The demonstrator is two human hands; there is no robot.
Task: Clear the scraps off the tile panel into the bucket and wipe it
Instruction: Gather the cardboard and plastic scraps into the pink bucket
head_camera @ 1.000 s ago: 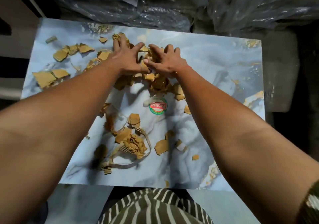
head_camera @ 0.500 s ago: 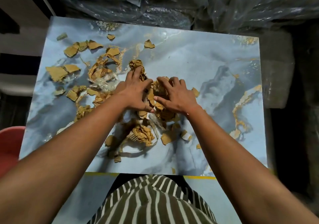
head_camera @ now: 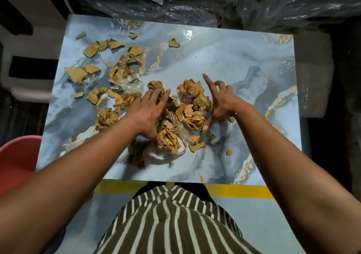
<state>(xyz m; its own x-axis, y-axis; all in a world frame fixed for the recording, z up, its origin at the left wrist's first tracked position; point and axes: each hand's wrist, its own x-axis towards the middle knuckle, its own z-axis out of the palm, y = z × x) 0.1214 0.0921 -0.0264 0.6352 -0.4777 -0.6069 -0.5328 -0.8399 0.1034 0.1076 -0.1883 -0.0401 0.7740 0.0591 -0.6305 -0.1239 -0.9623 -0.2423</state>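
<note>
A glossy blue marble-patterned tile panel lies flat in front of me. Brown cardboard and crumpled tape scraps form a heap at its middle, with a round red and green sticker among them. More loose scraps lie scattered over the far left part. My left hand lies flat on the heap's left side, fingers spread. On the heap's right side, my right hand has its fingers apart and the index finger raised. A red bucket shows at the left edge, below the panel.
Bundles wrapped in clear plastic sheeting are stacked behind the panel. A yellow floor line runs under the near edge. My striped shirt fills the bottom centre. White shapes stand to the left.
Both hands have dragged scraps from the far middle toward me into a heap, then spread apart to its two sides with fingers opened. The view shifted, bringing the red bucket in.
</note>
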